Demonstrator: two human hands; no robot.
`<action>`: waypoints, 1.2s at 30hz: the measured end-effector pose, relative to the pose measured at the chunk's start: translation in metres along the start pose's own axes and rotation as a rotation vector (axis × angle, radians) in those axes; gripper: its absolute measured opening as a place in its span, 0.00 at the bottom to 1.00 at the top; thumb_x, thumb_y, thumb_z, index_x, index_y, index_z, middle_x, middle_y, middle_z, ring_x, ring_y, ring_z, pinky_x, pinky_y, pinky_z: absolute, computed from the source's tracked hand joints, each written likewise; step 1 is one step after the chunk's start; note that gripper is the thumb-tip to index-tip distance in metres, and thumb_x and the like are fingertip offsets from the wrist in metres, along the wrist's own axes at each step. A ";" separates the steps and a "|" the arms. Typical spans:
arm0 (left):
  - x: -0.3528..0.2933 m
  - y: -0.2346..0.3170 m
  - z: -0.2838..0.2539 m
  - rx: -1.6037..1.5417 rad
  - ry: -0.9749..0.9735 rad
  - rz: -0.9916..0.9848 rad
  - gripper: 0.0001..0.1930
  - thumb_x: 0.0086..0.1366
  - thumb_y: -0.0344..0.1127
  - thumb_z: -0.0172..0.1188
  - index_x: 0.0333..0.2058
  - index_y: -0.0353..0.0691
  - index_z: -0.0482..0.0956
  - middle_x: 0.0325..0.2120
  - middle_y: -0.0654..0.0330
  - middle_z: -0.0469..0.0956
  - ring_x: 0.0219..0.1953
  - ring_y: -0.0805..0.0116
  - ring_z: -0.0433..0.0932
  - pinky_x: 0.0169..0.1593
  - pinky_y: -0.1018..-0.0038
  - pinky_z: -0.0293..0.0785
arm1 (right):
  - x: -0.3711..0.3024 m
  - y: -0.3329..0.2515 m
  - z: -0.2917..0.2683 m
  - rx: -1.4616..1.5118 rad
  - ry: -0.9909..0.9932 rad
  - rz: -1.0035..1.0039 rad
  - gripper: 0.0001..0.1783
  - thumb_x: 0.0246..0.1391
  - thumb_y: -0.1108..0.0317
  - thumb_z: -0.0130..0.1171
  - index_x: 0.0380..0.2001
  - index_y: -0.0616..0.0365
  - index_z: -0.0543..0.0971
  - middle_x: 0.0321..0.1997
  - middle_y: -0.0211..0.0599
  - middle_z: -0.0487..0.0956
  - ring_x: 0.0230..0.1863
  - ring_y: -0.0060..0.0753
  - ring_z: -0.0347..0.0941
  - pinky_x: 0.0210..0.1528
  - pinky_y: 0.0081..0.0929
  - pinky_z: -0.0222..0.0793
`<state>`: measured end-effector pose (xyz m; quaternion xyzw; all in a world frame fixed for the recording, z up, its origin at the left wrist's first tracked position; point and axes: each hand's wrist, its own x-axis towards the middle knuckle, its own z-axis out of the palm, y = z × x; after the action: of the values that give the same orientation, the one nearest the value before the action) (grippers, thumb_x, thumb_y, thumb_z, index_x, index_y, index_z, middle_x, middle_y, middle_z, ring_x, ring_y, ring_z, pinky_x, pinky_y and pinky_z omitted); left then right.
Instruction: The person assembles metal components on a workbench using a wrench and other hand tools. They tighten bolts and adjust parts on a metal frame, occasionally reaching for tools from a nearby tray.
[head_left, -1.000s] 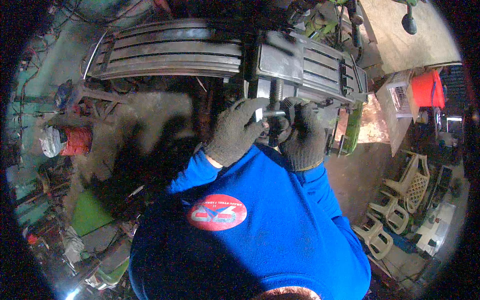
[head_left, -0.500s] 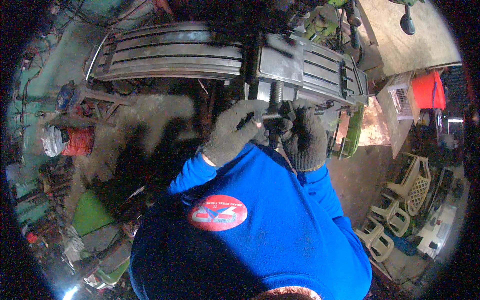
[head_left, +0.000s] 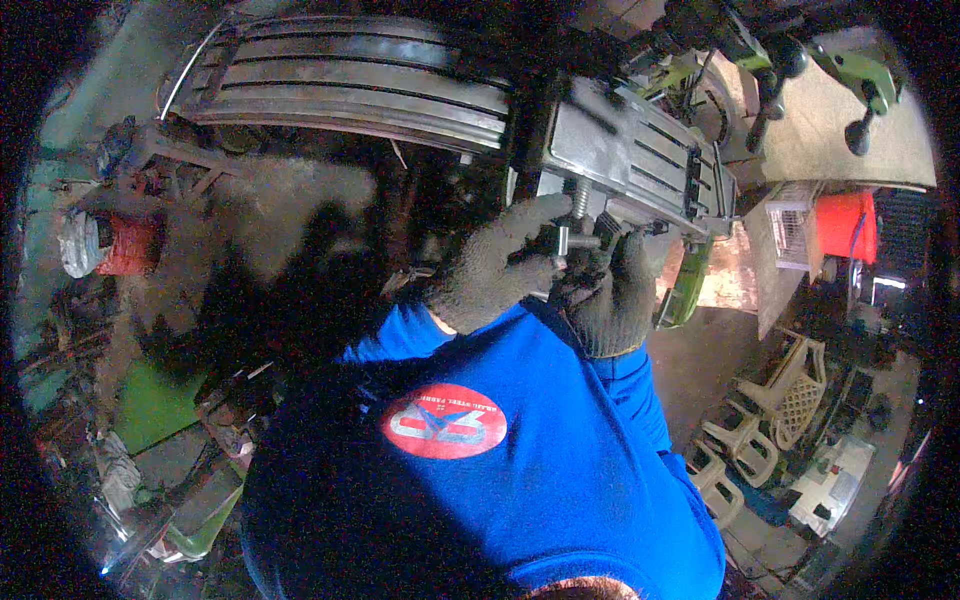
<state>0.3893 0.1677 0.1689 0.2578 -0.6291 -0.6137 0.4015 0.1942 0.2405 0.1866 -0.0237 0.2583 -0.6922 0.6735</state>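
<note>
Between the left hand [head_left: 500, 258] and the right hand [head_left: 622, 300] sits what looks like a bolt [head_left: 576, 241], lying crosswise. The left thumb and forefinger pinch its head, probably to leave the shank clear toward the right. The right fingers curl close to a dark angular piece [head_left: 606, 229]; from where I stand, I can't tell whether they grip it. Beyond both hands, a grey block [head_left: 597, 135] with a thick screw [head_left: 583, 194] sits on the slotted tabletop [head_left: 350, 92]. The bolt's head shines pale; its shank is duller grey.
</note>
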 end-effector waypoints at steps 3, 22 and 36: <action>0.006 0.018 -0.008 0.068 -0.007 0.033 0.34 0.69 0.24 0.69 0.72 0.36 0.71 0.67 0.50 0.77 0.68 0.57 0.79 0.67 0.64 0.81 | -0.005 0.009 0.039 -0.110 0.106 -0.065 0.26 0.83 0.52 0.47 0.65 0.65 0.74 0.58 0.46 0.83 0.51 0.36 0.81 0.53 0.31 0.81; 0.007 0.034 -0.011 -0.154 0.100 -0.168 0.18 0.74 0.33 0.64 0.60 0.35 0.81 0.41 0.51 0.86 0.36 0.63 0.88 0.40 0.66 0.87 | -0.013 -0.007 0.032 -1.642 -0.067 -0.888 0.13 0.71 0.68 0.55 0.52 0.63 0.80 0.52 0.49 0.83 0.46 0.44 0.82 0.50 0.37 0.78; 0.020 0.053 -0.002 -0.205 -0.143 -0.219 0.30 0.77 0.40 0.67 0.71 0.30 0.72 0.50 0.54 0.84 0.48 0.63 0.86 0.53 0.67 0.85 | -0.010 -0.003 0.014 0.300 -0.062 -0.071 0.24 0.81 0.54 0.51 0.64 0.64 0.76 0.58 0.52 0.83 0.52 0.44 0.83 0.51 0.36 0.84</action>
<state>0.3891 0.1566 0.2244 0.2381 -0.5582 -0.7316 0.3107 0.1977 0.2449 0.2034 0.0464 0.1301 -0.7452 0.6524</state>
